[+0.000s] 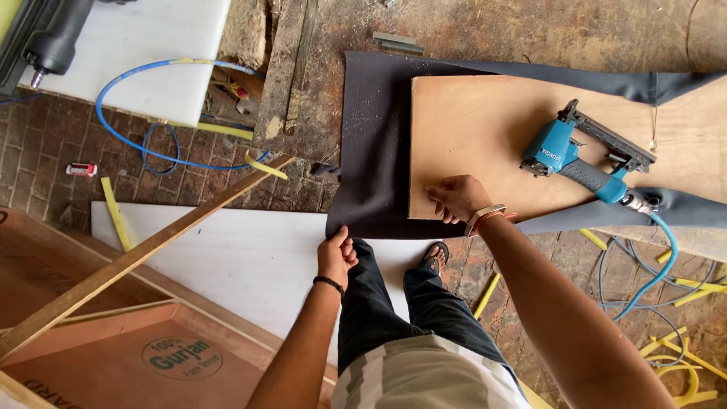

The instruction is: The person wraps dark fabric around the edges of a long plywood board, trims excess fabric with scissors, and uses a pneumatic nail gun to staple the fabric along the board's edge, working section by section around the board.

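A sheet of dark fabric (372,144) is spread beneath a plywood board (485,144), and its near corner is pinched between the closed fingers of the left hand (336,256), which is set at the edge nearest the body. The board is pressed down at its near edge by the right hand (457,197), fingers curled and closed on nothing, just beyond and to the right of the left hand. A blue staple gun (583,155) is laid on the board beyond the right hand, with a blue hose (657,265) trailing from it past the right forearm.
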Motion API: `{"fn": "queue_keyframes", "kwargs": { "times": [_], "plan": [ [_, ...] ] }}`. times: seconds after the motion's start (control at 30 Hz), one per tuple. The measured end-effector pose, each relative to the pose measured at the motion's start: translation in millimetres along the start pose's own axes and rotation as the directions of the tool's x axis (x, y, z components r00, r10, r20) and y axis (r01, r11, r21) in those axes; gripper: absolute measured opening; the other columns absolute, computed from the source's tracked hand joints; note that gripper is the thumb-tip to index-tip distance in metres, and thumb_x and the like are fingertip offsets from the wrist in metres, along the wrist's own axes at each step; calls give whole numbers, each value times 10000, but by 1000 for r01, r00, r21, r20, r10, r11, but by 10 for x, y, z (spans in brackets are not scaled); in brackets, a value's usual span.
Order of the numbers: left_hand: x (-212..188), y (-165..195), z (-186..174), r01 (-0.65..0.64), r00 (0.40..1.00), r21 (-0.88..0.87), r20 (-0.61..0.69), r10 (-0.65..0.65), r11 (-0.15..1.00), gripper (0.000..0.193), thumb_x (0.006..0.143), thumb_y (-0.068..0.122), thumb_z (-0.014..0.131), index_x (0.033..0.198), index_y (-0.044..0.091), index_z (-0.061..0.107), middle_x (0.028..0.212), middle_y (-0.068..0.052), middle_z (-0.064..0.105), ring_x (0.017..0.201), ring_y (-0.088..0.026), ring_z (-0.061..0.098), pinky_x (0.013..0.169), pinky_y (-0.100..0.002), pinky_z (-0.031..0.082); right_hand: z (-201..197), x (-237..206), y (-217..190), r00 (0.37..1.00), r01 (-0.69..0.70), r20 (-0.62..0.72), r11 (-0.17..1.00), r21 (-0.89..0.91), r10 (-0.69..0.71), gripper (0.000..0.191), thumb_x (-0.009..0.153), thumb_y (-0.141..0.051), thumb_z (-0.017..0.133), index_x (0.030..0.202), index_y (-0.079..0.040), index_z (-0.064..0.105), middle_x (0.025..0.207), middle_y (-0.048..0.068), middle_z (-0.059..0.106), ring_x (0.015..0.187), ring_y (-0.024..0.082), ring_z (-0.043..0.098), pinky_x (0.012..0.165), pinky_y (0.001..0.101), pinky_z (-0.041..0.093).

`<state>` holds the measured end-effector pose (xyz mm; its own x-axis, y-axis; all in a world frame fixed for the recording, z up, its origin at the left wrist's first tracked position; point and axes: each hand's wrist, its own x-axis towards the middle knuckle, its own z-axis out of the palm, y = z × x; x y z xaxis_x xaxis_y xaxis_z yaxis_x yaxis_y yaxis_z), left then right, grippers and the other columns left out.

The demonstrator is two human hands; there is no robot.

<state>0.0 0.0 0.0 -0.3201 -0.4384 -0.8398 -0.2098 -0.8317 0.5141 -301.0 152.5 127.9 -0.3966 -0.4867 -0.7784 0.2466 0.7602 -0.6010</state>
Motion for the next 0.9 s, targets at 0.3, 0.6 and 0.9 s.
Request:
{"fn": "queue_keyframes", "kwargs": {
  "times": [0.3,0.6,0.9],
  "plan": [
    [-263,-146,1425,186,963,-145,223,-151,972,925,853,732,545,1524,122,362,1142,-94,638,1108,-264,607,931,-438,442,-51,48,-204,990,-99,-101,995,-14,97,374,939,-369,725,794,-25,749,628,99,678,474,173,596,441,322,482],
    [211,-180,1529,302,947,100,86,-310,948,495,933,579,650,1031,94,622,741,-50,633,654,-191,611,569,-349,449,71,89,-108,990,-99,-108,994,-42,94,403,921,-387,736,758,-19,739,601,93,675,465,173,617,428,315,510],
    [-368,-652,1087,-142,988,2,69,141,990,246,958,336,718,1013,102,666,761,66,647,606,-60,575,530,-239,482,71,-164,-251,996,-94,-11,973,-212,93,524,869,-441,802,633,4,655,542,97,601,422,173,536,392,322,430]
  ]
}}
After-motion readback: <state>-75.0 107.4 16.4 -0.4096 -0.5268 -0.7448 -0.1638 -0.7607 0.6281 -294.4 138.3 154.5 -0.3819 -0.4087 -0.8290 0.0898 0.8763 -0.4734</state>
